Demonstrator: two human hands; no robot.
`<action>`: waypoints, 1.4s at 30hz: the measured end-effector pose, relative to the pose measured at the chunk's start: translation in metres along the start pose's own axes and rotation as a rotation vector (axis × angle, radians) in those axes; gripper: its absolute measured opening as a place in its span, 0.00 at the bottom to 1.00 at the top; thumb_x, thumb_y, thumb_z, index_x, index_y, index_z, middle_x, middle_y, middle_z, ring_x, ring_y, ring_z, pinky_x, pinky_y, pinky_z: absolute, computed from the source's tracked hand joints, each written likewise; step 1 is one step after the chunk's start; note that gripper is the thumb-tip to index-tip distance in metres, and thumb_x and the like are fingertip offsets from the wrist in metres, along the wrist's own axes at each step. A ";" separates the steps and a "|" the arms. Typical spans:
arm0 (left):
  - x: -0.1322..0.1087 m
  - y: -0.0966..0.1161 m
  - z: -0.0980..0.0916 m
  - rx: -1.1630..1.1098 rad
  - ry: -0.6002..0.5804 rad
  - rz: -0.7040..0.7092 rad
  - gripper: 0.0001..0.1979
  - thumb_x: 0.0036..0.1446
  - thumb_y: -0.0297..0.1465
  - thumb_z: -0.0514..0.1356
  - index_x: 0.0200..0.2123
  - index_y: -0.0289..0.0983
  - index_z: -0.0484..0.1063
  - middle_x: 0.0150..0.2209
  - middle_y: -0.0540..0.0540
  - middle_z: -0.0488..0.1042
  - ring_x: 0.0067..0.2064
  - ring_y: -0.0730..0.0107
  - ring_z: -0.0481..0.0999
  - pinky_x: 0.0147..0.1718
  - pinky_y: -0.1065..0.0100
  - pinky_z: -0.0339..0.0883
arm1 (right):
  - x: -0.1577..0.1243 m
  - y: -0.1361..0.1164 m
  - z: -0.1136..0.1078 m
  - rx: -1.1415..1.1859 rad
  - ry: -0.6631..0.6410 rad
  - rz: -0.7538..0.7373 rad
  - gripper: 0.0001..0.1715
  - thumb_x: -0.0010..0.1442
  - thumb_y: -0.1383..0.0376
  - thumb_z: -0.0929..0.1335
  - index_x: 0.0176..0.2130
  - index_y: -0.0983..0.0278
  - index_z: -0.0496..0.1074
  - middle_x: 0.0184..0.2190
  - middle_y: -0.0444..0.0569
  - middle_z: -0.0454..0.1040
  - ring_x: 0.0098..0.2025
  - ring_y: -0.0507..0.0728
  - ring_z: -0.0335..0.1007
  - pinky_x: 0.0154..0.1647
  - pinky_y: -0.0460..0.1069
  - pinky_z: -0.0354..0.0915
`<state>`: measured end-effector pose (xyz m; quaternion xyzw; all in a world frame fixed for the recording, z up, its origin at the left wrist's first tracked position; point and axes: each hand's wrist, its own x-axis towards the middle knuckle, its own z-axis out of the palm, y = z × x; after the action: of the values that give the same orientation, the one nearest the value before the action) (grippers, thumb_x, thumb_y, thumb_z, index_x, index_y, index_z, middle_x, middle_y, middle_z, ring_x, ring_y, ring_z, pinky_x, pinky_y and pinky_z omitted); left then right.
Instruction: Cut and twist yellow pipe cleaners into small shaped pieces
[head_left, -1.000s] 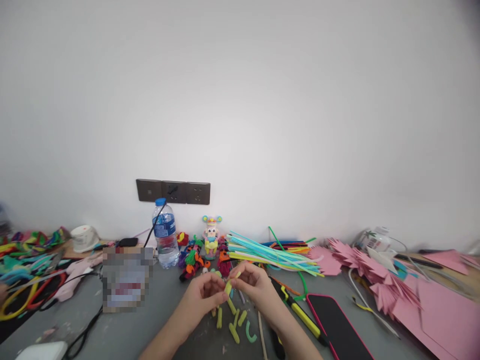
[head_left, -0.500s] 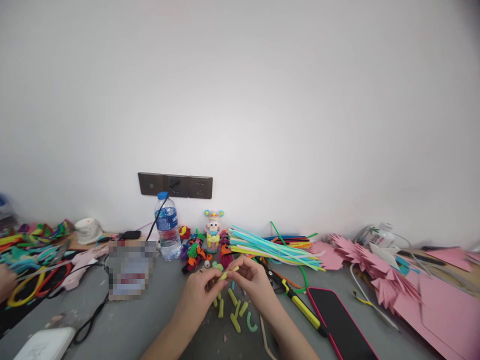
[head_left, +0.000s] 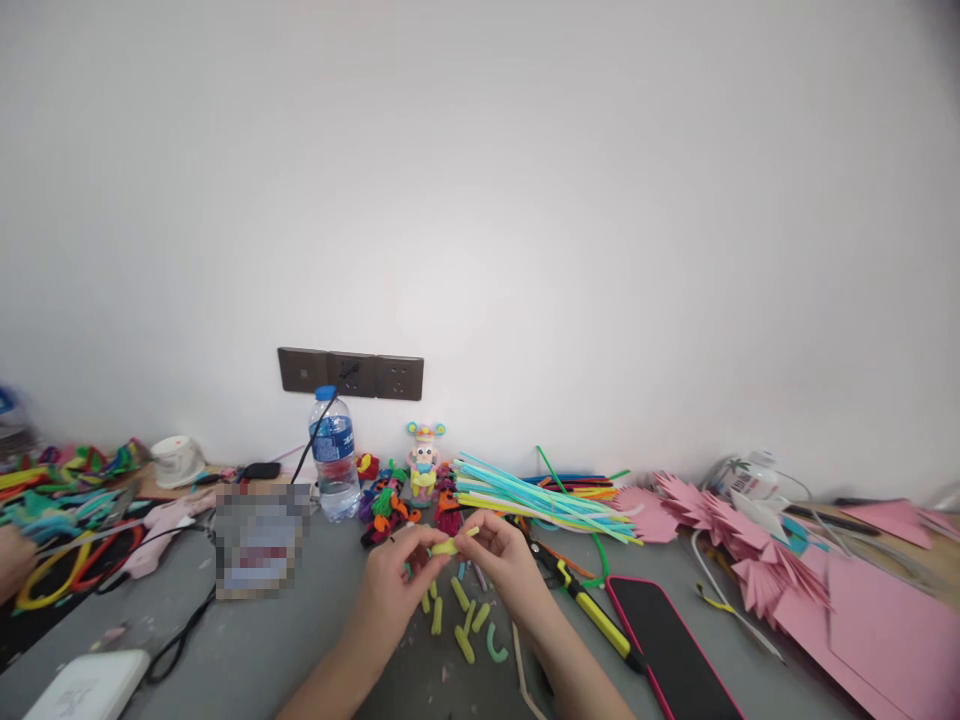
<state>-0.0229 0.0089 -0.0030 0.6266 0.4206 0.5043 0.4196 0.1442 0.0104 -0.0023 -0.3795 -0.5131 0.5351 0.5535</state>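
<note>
Hands [head_left: 397,572] [head_left: 504,556] raised, fingertips pinching yellow stem piece [head_left: 450,545] between.

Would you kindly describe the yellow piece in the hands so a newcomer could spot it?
Below the wall sockets, over the grey table, the left hand and right hand meet. Pinched between them is a short fuzzy yellow piece, the only one held off the table; similar pieces lie loose beneath.

Grey table [head_left: 285,640], water bottle [head_left: 333,455] and long pipe cleaners [head_left: 540,497] by its back edge, short yellow pieces [head_left: 459,620] mid-surface, black phone [head_left: 671,640] near front edge, pink paper cutouts [head_left: 757,570] at right.
</note>
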 end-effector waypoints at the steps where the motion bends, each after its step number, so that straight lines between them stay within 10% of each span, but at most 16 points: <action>1: 0.001 0.001 -0.001 -0.009 0.015 -0.002 0.06 0.45 0.35 0.69 0.29 0.41 0.80 0.29 0.47 0.78 0.26 0.67 0.70 0.28 0.72 0.62 | 0.000 -0.001 0.001 0.003 -0.005 0.009 0.21 0.45 0.51 0.76 0.27 0.63 0.68 0.22 0.41 0.67 0.25 0.52 0.64 0.30 0.47 0.62; 31: 0.001 -0.007 0.001 -0.037 -0.104 0.010 0.11 0.55 0.38 0.62 0.32 0.36 0.75 0.32 0.47 0.75 0.30 0.69 0.72 0.28 0.73 0.68 | -0.007 -0.006 0.009 0.097 -0.141 0.025 0.19 0.52 0.53 0.73 0.31 0.64 0.66 0.24 0.39 0.66 0.25 0.48 0.60 0.26 0.43 0.58; 42: 0.003 -0.018 -0.005 0.313 -0.066 0.477 0.06 0.56 0.26 0.61 0.37 0.39 0.76 0.31 0.48 0.77 0.29 0.72 0.76 0.29 0.75 0.70 | -0.006 -0.002 0.006 0.152 -0.136 0.179 0.22 0.48 0.54 0.75 0.25 0.64 0.64 0.17 0.39 0.69 0.17 0.47 0.62 0.21 0.43 0.60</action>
<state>-0.0293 0.0181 -0.0188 0.7812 0.3201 0.4970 0.2006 0.1396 0.0032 -0.0006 -0.3437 -0.4715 0.6442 0.4946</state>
